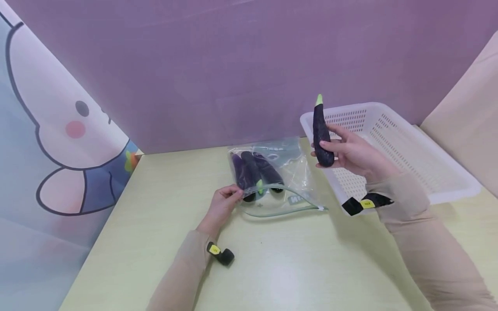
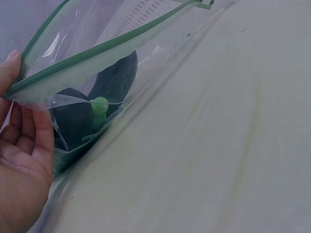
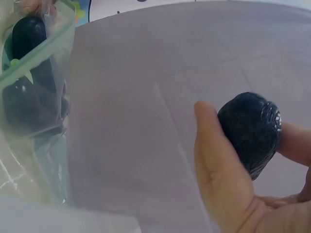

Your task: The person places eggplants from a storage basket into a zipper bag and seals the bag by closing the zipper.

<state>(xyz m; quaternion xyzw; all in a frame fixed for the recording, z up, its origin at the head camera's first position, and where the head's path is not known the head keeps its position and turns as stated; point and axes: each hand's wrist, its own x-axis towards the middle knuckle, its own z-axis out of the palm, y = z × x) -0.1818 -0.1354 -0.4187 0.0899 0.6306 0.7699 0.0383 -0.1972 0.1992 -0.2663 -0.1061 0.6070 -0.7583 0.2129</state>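
A dark purple eggplant (image 1: 321, 134) with a light green stem end stands nearly upright in my right hand (image 1: 352, 153), thumb on one side and fingers on the other. That hand is raised over the near-left part of a white basket. In the right wrist view the eggplant's (image 3: 250, 133) rounded end faces the camera. My left hand (image 1: 223, 205) pinches the left corner of the green-edged mouth of a clear zip bag (image 1: 299, 172). The bag lies on the table with its mouth parted. Several eggplants (image 1: 268, 170) are inside it, one showing a green stem end (image 2: 99, 110).
The white plastic basket (image 1: 435, 160) with slotted walls stands at the right of the pale table (image 1: 272, 268). A purple backdrop (image 1: 233, 77) rises behind the table. A cartoon-print curtain (image 1: 58, 129) hangs at the left, a beige cloth (image 1: 467, 112) at the right.
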